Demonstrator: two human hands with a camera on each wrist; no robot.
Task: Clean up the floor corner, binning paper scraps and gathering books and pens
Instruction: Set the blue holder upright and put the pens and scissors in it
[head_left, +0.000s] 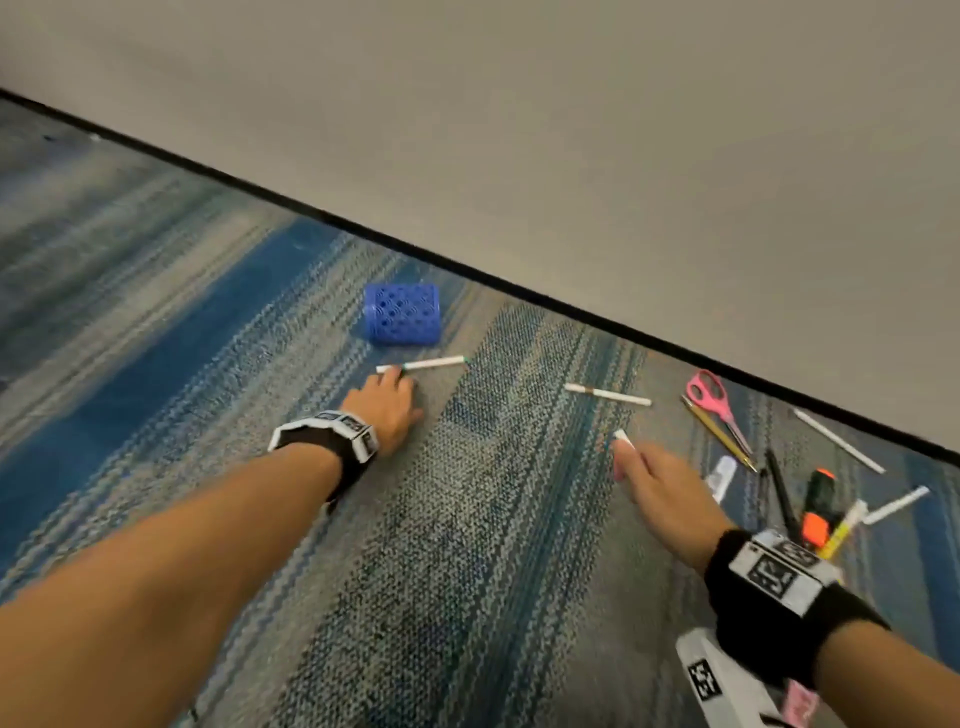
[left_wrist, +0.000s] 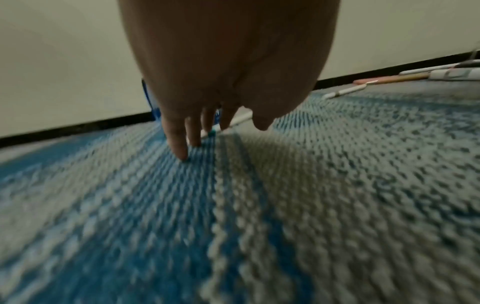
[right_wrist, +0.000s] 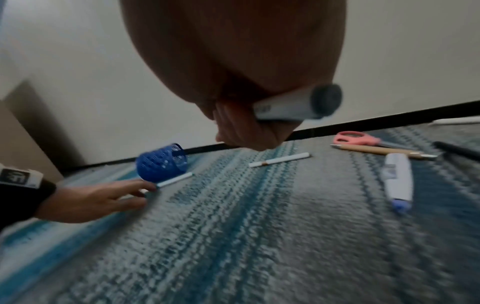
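A white pen with a green end (head_left: 421, 364) lies on the striped carpet just before a blue mesh pen holder (head_left: 402, 314) tipped on its side. My left hand (head_left: 397, 376) reaches to the pen's near end with fingers extended, fingertips (right_wrist: 145, 190) touching the pen (right_wrist: 176, 180) and the floor. In the left wrist view the fingers (left_wrist: 182, 148) point down onto the carpet, with the pen (left_wrist: 239, 120) behind them. My right hand (head_left: 639, 467) hovers above the carpet and grips a thick white marker (right_wrist: 298, 103) in its curled fingers. A second white pen (head_left: 607, 394) lies between the hands.
At the right lie pink scissors (head_left: 714, 402), a pencil (head_left: 719, 434), a white marker (head_left: 722, 475), black pens (head_left: 779, 488), an orange highlighter (head_left: 818, 506), a yellow highlighter (head_left: 844, 527) and two white pens (head_left: 839, 440). The wall with its black skirting (head_left: 519, 291) bounds the far side.
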